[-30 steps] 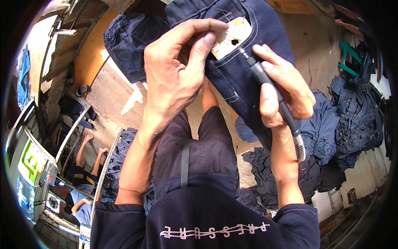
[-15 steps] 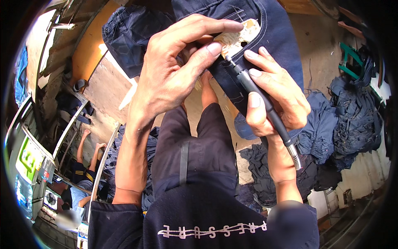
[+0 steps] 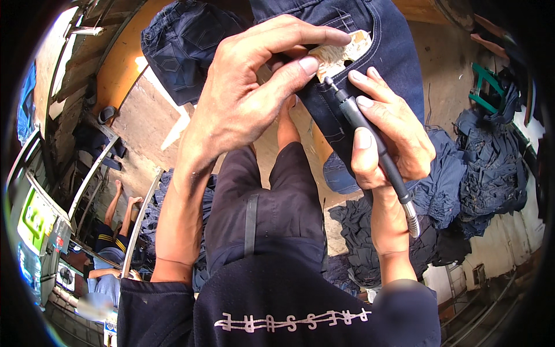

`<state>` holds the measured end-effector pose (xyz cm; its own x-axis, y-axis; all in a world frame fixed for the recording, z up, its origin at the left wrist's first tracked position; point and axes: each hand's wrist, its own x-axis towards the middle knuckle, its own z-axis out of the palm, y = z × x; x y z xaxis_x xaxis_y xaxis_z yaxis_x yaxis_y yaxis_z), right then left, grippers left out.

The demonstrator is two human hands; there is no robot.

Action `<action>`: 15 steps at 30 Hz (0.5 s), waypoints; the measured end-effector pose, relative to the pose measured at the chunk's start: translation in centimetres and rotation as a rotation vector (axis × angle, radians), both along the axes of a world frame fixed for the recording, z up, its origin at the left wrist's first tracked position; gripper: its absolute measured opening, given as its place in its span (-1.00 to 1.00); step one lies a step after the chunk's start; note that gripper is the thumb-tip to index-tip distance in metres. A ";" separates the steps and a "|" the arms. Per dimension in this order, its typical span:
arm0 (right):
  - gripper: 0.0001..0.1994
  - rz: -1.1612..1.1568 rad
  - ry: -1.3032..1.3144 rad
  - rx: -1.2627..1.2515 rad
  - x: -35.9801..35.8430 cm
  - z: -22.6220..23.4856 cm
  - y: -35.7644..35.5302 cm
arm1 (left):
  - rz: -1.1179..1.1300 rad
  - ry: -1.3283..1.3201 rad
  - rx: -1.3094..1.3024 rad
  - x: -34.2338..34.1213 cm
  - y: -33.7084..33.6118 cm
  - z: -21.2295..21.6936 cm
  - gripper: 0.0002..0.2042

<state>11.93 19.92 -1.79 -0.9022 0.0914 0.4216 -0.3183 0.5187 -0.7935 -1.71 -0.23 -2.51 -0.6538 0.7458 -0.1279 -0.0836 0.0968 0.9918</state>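
Left hand (image 3: 243, 110): your fingers pinched the dark blue denim jeans (image 3: 370, 75) at the frayed pale patch (image 3: 341, 55).
Right hand (image 3: 393, 139): your fingers closed round the slim black rotary tool (image 3: 370, 144), tip at the patch.

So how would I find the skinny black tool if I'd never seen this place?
Start at the dark blue jeans held up at the top of the picture, with a pale wooden board inside the pocket. Just below it, the right hand holds a pen-like black rotary tool. Only it has a tiny metal tip and a silvery flexible shaft trailing behind.
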 end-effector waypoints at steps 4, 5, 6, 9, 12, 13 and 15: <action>-0.70 -0.004 -0.007 -0.020 0.1 -0.1 -0.1 | -0.005 0.029 0.010 -0.1 0.0 0.0 -0.65; -0.70 -0.007 -0.004 -0.015 0.2 -0.1 -0.1 | -0.007 0.034 0.007 0.0 0.0 -0.1 -0.65; -0.70 -0.006 -0.003 -0.013 0.2 -0.1 -0.1 | -0.010 0.039 0.004 0.0 -0.1 -0.1 -0.65; -0.70 -0.005 -0.004 -0.010 0.1 -0.2 0.0 | -0.014 0.012 0.006 -0.1 -0.1 -0.1 -0.64; -0.71 -0.014 0.007 -0.015 0.0 -0.2 -0.2 | -0.014 0.015 0.010 -0.1 -0.1 -0.2 -0.64; -0.71 -0.003 0.008 0.000 0.0 -0.1 -0.1 | -0.014 0.026 0.010 0.0 -0.1 -0.2 -0.64; -0.71 -0.006 0.015 0.015 -0.1 -0.1 -0.1 | -0.008 0.002 0.011 0.1 -0.2 -0.2 -0.64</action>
